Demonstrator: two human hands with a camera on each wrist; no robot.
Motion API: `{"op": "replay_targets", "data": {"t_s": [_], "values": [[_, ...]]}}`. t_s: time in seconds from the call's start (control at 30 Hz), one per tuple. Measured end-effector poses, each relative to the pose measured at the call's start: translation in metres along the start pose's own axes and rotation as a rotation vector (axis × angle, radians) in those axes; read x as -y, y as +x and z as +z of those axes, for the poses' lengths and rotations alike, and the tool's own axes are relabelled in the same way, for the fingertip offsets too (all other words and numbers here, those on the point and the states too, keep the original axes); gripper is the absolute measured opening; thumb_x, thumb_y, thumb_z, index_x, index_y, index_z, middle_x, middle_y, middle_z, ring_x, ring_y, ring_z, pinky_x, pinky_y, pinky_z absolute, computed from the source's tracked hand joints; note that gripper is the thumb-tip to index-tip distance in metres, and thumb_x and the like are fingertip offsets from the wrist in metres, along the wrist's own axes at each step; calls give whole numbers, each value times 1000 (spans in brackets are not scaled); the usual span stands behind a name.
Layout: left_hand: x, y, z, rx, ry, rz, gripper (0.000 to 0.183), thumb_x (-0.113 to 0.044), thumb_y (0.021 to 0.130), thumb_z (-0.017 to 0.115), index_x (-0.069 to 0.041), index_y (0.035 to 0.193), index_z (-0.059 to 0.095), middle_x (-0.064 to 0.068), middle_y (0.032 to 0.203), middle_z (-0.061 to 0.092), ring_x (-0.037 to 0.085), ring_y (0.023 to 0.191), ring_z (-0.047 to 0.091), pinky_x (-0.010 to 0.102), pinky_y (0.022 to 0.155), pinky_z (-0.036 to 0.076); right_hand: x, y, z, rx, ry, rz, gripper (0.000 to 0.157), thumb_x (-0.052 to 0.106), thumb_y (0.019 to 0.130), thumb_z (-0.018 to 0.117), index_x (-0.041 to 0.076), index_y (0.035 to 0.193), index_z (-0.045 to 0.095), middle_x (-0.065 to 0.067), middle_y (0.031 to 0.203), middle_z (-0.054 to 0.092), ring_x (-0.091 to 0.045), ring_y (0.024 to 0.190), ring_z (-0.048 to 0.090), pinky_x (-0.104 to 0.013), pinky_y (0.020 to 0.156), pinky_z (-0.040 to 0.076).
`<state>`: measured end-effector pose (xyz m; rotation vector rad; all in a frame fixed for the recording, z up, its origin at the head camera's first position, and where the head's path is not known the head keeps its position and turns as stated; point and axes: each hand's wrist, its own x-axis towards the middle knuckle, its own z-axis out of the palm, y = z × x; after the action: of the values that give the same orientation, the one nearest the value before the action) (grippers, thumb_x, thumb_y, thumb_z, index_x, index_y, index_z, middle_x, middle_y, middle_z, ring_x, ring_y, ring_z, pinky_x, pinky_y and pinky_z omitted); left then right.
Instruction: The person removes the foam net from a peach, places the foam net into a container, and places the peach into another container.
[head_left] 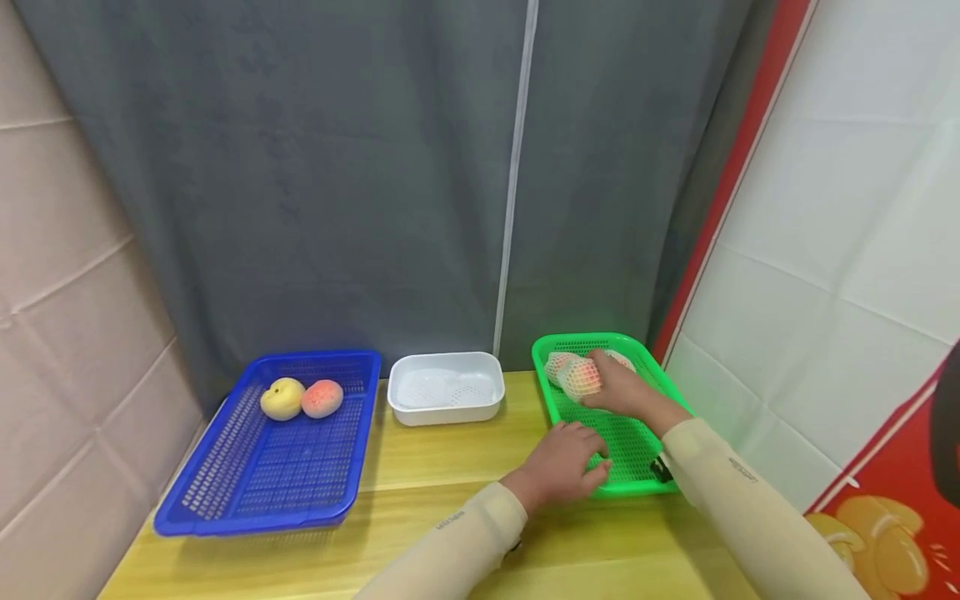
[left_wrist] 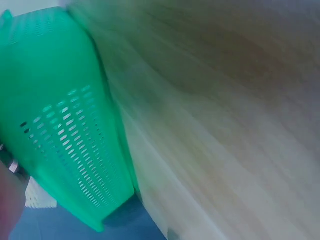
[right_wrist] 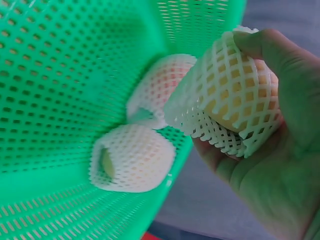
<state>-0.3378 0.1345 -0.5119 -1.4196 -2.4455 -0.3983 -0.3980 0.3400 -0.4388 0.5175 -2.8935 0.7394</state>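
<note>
You face a table [head_left: 420,500]. On it sit a blue basket [head_left: 292,475] at ten o'clock, a white tray [head_left: 442,415] at twelve, a green basket [head_left: 630,446] at one.

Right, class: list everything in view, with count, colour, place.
Table: 1, yellow, foreground
Curtain: 1, grey, back
Walls: 2, beige left, white right
Strip: 1, red, beside curtain
Poster: 1, red and yellow, lower right
Dark objects: 3, black, right edge and at both cuffs
Blue basket: 1, blue, left
Bare fruit: 2, yellow and pink, in blue basket
Tray: 1, white, centre
Green basket: 1, green, right
Netted fruit: 3, white nets, two in green basket, one held
Left hand: 1, bare, by green basket's near-left side
Right hand: 1, bare, gripping netted fruit
Sleeves: 2, cream, both arms
</note>
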Motion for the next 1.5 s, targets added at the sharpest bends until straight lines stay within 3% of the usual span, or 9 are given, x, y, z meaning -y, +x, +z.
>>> {"op": "replay_targets", "data": {"t_s": [0.13,0.3,0.6,0.73,0.97,1.13,1.37,1.5], "values": [[7,-6,-15,-80,-65,-13,20,-34,110,60,-23,113,76,-12,111,72,10,109,64,30,99,52,9,-7,-10,-46,3,-43,78,19,89,93,-7,147,49,-19,122,67,-28,100,66,-48,81,57],[18,-22,-46,-133,-159,-56,11,-25,105,68,-18,110,75,-5,110,74,13,108,68,31,99,55,23,-14,-23,-29,23,-57,78,20,91,92,-4,150,48,-17,126,66,-26,103,66,-45,83,57],[50,-71,-96,-170,-319,-228,6,-21,105,67,-18,106,73,-6,106,73,12,104,71,33,95,59,53,-32,-25,-23,40,-97,80,27,90,93,6,155,52,-12,138,64,-28,116,63,-49,93,58],[62,-93,-111,-198,-370,-273,6,-21,106,68,-18,105,73,-8,105,71,11,101,70,37,92,60,67,-40,-23,-8,76,-105,84,24,91,92,4,160,48,-15,145,61,-31,123,63,-52,97,59],[72,-128,-128,-227,-432,-302,5,-18,105,70,-17,104,75,-9,103,70,12,100,70,45,90,62,96,-47,-14,12,183,-95,90,18,89,92,0,159,38,-18,142,61,-30,121,65,-49,96,59],[78,-150,-136,-244,-439,-325,5,-14,104,73,-19,103,74,-11,101,70,12,98,70,46,87,62,108,-48,0,22,201,-130,83,14,86,94,4,151,43,-11,133,62,-24,114,64,-45,96,59],[87,-168,-141,-274,-440,-308,8,-11,105,72,-18,103,74,-10,99,71,13,96,70,42,84,61,124,-48,21,43,154,-215,76,17,83,97,10,145,53,-2,133,60,-19,119,57,-44,101,57],[90,-175,-144,-264,-467,-342,7,-11,107,72,-18,104,74,-9,101,72,13,98,71,39,86,60,136,-49,32,54,160,-255,74,16,82,98,12,143,56,0,131,62,-18,117,59,-41,99,58]]}}
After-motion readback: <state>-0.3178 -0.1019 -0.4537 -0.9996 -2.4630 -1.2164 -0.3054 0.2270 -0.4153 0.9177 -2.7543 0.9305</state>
